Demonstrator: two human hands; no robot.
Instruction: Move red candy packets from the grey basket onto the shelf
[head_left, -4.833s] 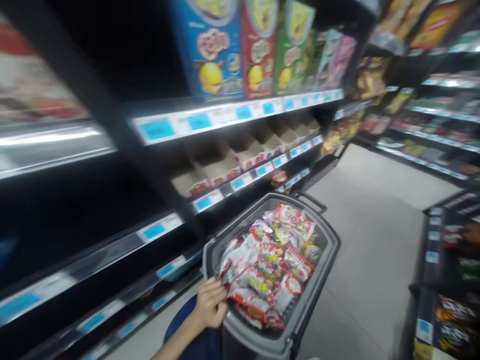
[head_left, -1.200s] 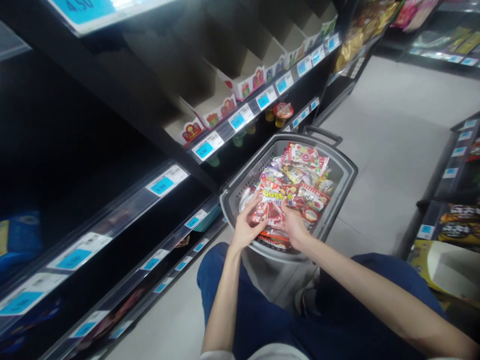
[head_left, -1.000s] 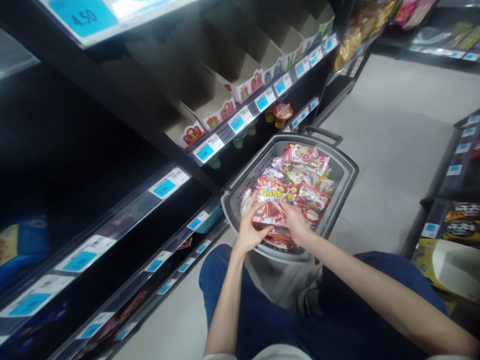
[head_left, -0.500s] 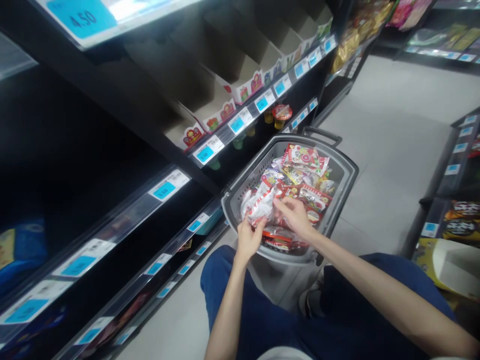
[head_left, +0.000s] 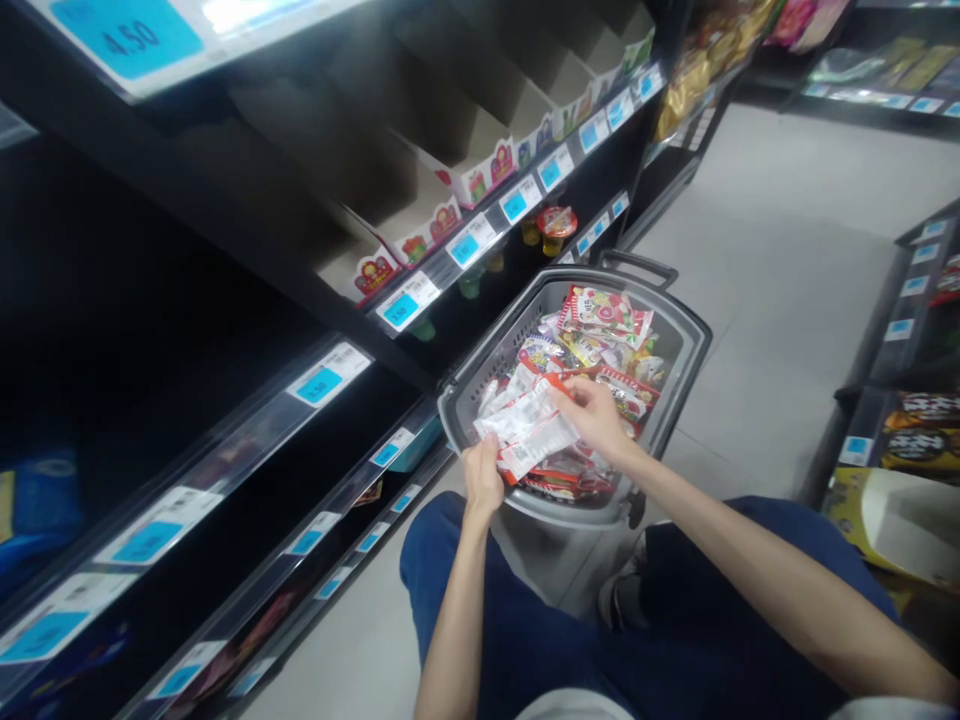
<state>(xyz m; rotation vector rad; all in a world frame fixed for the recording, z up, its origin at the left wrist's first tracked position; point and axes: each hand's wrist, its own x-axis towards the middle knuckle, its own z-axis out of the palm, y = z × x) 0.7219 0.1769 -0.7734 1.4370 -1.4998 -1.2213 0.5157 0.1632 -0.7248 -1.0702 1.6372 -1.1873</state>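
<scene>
To your left stands the tall black shelf rack (head_left: 232,250); beside it, just ahead of your blue-trousered knees (head_left: 442,545), the open grey plastic basket (head_left: 679,325) sits within easy reach. Glossy, colourful plastic packets (head_left: 604,308) lie heaped inside. Your left hand (head_left: 482,475) and right hand (head_left: 598,415) have their fingers closed on opposite edges of one white-and-red plastic packet (head_left: 536,425), over the heap — probably to hold its limp, white printed side flat.

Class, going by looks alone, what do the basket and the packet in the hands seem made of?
Basket: probably hard grey plastic with a smooth finish, given its moulded rim and perforated side.
Held packet: seemingly thin, slightly shiny plastic film, as it creases; foil is possible.
</scene>
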